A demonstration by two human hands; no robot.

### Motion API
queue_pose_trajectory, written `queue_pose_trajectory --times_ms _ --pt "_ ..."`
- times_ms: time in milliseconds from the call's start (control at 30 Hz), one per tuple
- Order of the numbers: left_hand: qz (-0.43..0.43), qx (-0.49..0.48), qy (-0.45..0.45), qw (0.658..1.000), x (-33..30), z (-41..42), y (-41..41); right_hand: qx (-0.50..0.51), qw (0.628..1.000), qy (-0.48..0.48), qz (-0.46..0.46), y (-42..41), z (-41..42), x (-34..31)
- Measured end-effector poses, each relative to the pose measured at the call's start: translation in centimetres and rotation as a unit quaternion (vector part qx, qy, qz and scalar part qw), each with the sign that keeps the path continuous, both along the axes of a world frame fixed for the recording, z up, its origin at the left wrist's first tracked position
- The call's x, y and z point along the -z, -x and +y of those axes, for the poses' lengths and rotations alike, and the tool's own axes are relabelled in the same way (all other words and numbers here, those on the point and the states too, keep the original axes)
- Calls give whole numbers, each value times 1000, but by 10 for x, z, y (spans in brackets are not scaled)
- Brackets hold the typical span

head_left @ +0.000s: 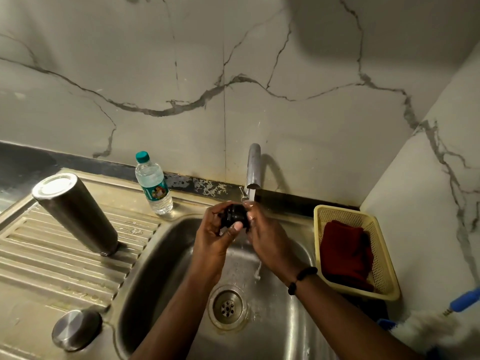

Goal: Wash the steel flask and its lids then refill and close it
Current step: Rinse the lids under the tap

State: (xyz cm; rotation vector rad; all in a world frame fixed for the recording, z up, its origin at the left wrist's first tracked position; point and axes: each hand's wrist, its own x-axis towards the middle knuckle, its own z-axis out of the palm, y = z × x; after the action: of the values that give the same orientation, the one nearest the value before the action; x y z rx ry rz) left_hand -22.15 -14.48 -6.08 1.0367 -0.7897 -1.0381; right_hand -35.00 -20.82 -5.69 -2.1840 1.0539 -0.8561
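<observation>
Hands: left hand (pixel 213 231) and right hand (pixel 262 231) both grip the black inner lid (pixel 233 216) under the running tap (pixel 253 168)
Lid look: small, round, ridged, wet
Flask (pixel 75 213): upside down, well left of the hands
Steel cap (pixel 75 329): lower left on the drainboard (pixel 52 261)

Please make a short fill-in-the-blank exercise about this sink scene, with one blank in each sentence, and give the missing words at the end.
1. Both hands hold the small black inner lid under the running ______.
2. The tall steel flask stands upside down on the ribbed ______.
3. The clear plastic water bottle has a ______ cap.
4. The dark red cloth lies inside the pale yellow plastic ______.

Missing words: tap; draining board; green; basket
</observation>
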Motion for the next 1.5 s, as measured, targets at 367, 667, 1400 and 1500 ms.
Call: queue_pose_trajectory --times_ms 367,667,1400,1500 --pt "189 1 -50 981 -5 -2 22 63 989 132 27 -6 -1 4" --pt "-115 1 -5 993 3 2 8 158 927 -336 -56 -27 -13 -24" --pt "165 -29 -112 979 0 -2 10 113 916 -379 -67 -18 2 -39" --pt "241 -37 -151 958 0 -3 9 125 970 -201 -63 -8 6 -31"
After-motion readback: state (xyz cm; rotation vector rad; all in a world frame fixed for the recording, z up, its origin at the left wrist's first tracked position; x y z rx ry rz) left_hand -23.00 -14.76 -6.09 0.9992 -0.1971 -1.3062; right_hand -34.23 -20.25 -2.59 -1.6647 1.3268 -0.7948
